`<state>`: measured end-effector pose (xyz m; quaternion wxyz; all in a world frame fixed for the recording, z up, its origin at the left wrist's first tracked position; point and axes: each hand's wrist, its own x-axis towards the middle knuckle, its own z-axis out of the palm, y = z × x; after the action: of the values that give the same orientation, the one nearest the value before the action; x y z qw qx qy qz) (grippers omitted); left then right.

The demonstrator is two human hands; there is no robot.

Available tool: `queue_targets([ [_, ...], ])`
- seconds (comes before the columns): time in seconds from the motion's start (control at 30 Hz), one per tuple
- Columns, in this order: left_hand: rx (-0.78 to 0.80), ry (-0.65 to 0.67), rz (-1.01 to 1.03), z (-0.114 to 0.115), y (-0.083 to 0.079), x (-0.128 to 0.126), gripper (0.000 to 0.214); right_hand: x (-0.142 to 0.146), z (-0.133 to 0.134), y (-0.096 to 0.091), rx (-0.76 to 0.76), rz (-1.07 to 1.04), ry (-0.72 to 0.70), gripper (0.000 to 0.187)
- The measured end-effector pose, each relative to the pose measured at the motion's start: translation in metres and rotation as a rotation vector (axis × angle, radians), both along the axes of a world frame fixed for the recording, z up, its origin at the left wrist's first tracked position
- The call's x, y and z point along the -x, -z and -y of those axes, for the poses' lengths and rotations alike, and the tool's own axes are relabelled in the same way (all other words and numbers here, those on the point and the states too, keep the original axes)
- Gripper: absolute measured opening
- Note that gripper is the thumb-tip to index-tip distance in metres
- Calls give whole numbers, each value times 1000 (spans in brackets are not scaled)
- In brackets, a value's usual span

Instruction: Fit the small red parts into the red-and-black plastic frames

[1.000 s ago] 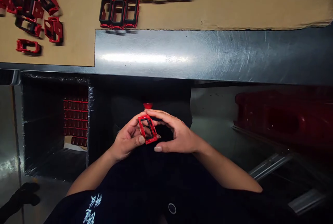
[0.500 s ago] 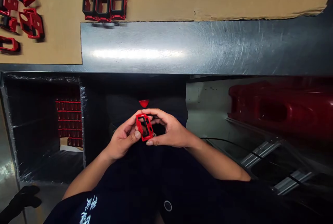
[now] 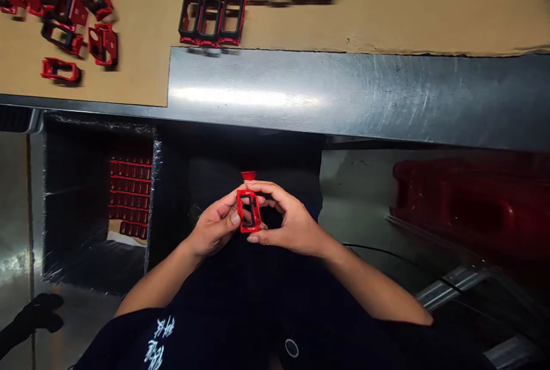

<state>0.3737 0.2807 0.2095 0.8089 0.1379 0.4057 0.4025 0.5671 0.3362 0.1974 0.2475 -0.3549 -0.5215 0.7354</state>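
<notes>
Between my two hands, low in front of my body, is a small red rectangular frame (image 3: 258, 222) with a black inner edge and an open middle. My left hand (image 3: 217, 224) grips its left side, thumb on the near face. My right hand (image 3: 290, 221) closes around the right side, with the thumb at the bottom corner and fingers over the top. Some fingertips are hidden behind the frame. Just above my hands a small red piece (image 3: 248, 176) shows against the dark clothing; I cannot tell what it is.
Similar red-and-black frames (image 3: 232, 19) stand in rows on cardboard (image 3: 408, 9) over a metal table (image 3: 266, 81). A loose pile of them (image 3: 64, 3) lies at left. Below, a plastic-wrapped box (image 3: 97, 264) holds rows of red parts (image 3: 131, 187). A large red object (image 3: 451, 192) sits at right.
The camera view has shifted, so the table and its frames appear farther right. The held frame is turned slightly more upright; both hands keep their grip.
</notes>
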Motion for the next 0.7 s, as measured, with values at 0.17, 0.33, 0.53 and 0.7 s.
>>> queue_targets([
  [0.17, 23, -47, 49, 2, 3, 0, 69, 6, -1, -2, -15, 59, -27, 76],
  [0.33, -51, -259, -120, 2, 11, 41, 71, 6, 3, 7, 53, 153, -61, 66],
  [0.53, 237, -878, -1022, 36, 28, 200, 44, 8, -3, 20, 171, 364, 14, 47],
  [0.7, 660, -881, -1229, 103, 47, 285, 34, 19, -9, 18, 205, 507, 68, 48],
])
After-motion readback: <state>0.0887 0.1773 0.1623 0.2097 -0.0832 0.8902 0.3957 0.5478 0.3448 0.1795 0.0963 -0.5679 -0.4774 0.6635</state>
